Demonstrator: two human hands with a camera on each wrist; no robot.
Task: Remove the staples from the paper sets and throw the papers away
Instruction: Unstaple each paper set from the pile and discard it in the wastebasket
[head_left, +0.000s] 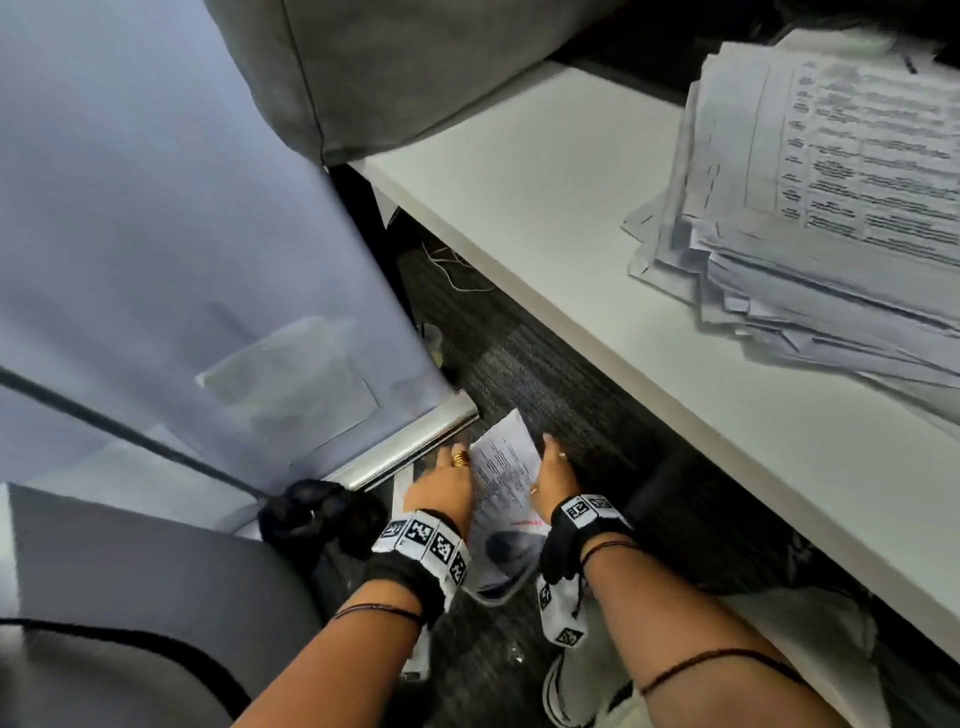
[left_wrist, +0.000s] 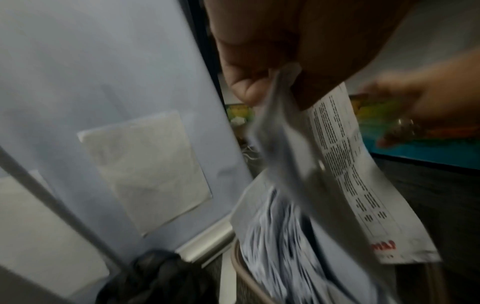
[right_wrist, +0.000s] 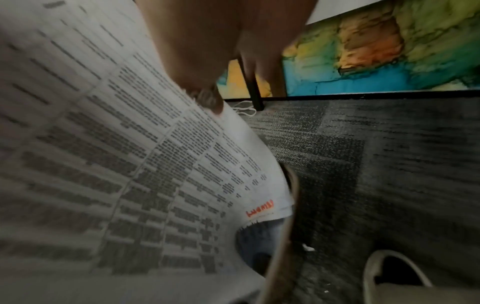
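While the printed text on the paper set (head_left: 503, 467) is too blurred to read, an orange-red logo shows near its lower edge, illegible too. Both hands hold the curved sheets low over a wire wastebasket (left_wrist: 249, 288) on the floor, which already contains papers. The left hand (head_left: 441, 491) pinches the sheets' left edge between thumb and fingers; the right hand (head_left: 553, 480) curls its fingers round the right edge. Black-and-white square marker tags ring both wrists. Dark grey striped carpet (right_wrist: 389, 164) covers the floor. A white desk (head_left: 545, 218) stands to the right with a tall, uneven stack of printed papers (head_left: 831, 208) on it. A pale blue partition (head_left: 156, 234) with a metal base rail rises on the left, beside a black bag (head_left: 306, 512).
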